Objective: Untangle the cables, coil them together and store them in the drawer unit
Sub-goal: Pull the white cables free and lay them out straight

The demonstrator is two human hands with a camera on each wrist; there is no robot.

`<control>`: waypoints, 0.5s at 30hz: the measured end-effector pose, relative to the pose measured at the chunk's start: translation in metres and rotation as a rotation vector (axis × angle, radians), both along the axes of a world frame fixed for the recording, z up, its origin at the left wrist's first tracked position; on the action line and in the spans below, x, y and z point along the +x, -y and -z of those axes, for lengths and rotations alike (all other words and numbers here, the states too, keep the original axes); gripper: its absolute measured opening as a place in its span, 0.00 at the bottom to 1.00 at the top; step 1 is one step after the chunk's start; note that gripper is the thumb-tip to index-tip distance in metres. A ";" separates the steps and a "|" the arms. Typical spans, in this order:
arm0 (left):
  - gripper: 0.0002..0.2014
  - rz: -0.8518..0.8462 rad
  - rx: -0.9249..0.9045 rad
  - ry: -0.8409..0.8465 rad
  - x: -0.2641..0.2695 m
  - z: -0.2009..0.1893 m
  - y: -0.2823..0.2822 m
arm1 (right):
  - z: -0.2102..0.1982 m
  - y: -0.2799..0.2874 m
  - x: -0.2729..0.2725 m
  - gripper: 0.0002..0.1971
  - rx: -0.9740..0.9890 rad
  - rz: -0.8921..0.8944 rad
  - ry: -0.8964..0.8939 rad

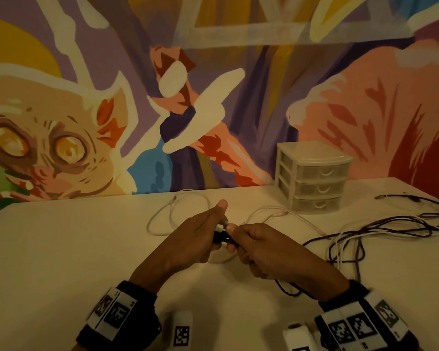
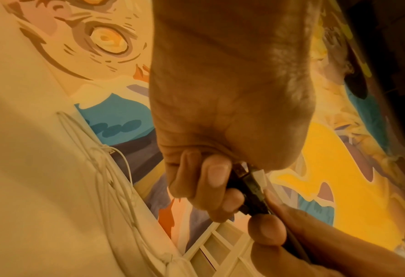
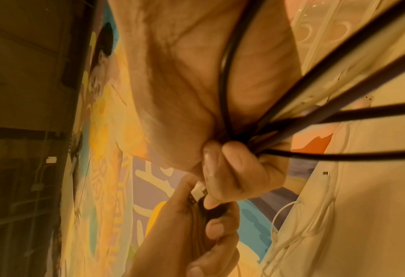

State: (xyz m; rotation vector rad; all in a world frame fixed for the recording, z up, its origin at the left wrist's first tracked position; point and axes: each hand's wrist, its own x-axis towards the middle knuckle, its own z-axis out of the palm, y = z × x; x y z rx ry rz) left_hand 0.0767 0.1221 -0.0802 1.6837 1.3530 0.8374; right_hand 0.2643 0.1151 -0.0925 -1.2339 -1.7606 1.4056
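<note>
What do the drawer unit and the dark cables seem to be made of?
Drawer unit: probably plastic, with a whitish frame and translucent, frosted-looking drawer fronts with moulded curved handles. Dark cables: likely a flexible rubber or plastic jacket, matte, since they lie in loose bends on the table; the exact jacket material cannot be told.

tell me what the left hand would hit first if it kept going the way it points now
Probably the right hand: the left hand points rightward at it, both pinching the same cable plugs, so their fingertips nearly meet already.
</note>
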 end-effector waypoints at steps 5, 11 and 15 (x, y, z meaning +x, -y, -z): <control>0.32 -0.002 0.081 -0.042 -0.002 0.004 0.000 | 0.000 0.001 -0.001 0.28 0.004 0.005 0.019; 0.25 -0.099 0.339 -0.200 -0.010 0.007 -0.011 | -0.004 0.006 0.004 0.28 0.013 -0.086 0.039; 0.24 -0.262 0.425 -0.179 -0.022 0.003 -0.017 | -0.006 0.005 0.012 0.27 0.167 -0.117 0.189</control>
